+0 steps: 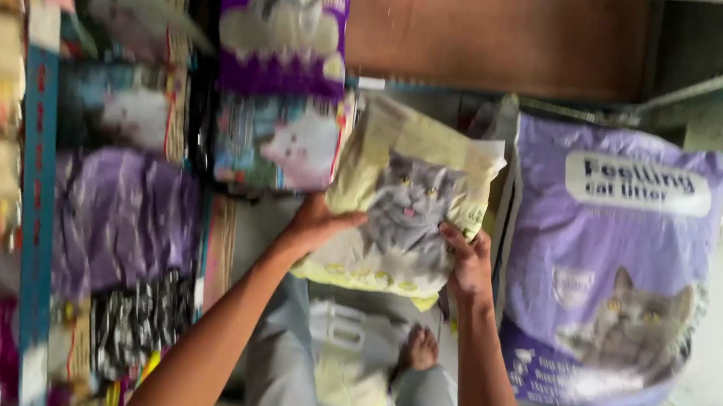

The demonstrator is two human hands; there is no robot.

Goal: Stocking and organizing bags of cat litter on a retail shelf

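Note:
A pale yellow-green bag with a grey cat pictured on it is held up in front of me. My left hand grips its lower left edge. My right hand grips its lower right edge. The bag is tilted slightly. Below it I see my grey trouser legs and a bare foot on another pale bag lying on the floor.
A large purple bag with a cat picture stands to the right. Purple and multicoloured pet-product bags stack on the left, beside a blue shelf upright with more packages. A brown board lies behind.

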